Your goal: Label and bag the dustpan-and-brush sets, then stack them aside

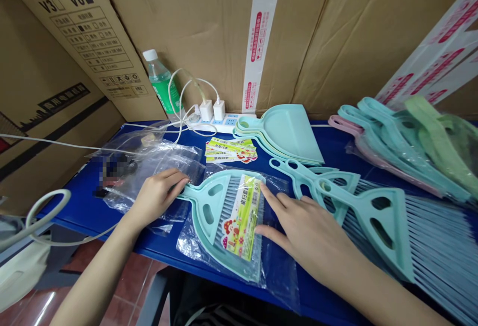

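Observation:
In the head view, a mint-green dustpan (203, 234) with a small brush (228, 194) nested in it lies partly inside a clear plastic bag (276, 261). A yellow-green printed card (244, 216) rests over the bristles. My left hand (160, 197) is closed around the handle end of the dustpan. Thumb and index finger apart, my right hand (295, 221) touches the card's right side near the pan's front edge. Right of it lie several mint brushes (377, 216) with blue-grey bristles. Clear bags (153, 162) spread out left of the dustpan.
Stacked dustpans (289, 132) and a pile of cards (229, 150) lie behind. Bagged sets (403, 142) fill the back right. A power strip (231, 123) with chargers, cables and a bottle (162, 87) stand at the back left. Cardboard boxes (209, 32) wall the blue table (157, 251).

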Motion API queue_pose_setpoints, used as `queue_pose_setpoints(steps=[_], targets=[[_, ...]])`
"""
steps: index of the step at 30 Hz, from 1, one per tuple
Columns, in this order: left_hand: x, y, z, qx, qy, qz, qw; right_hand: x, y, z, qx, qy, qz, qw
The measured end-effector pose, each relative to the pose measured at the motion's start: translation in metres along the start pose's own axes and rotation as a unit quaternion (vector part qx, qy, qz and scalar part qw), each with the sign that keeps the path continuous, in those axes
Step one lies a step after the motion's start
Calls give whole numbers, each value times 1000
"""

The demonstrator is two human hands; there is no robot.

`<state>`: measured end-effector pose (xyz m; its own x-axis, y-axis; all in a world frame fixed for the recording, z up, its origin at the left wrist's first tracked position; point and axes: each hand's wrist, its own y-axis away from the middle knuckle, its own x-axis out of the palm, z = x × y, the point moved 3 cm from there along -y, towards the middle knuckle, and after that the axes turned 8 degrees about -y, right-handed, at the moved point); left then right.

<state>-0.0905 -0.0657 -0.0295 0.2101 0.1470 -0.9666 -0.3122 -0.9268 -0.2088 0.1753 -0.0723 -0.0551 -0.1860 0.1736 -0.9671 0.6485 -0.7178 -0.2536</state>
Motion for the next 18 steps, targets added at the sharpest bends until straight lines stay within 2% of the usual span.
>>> queue_pose_setpoints(steps=[12, 18], targets=[[1, 0, 1, 1, -12, 4, 1000, 3, 1, 9, 40, -17, -23, 999], [1, 1, 0, 11, -23, -2, 1000, 0, 2, 10, 17, -14, -81, 996]])
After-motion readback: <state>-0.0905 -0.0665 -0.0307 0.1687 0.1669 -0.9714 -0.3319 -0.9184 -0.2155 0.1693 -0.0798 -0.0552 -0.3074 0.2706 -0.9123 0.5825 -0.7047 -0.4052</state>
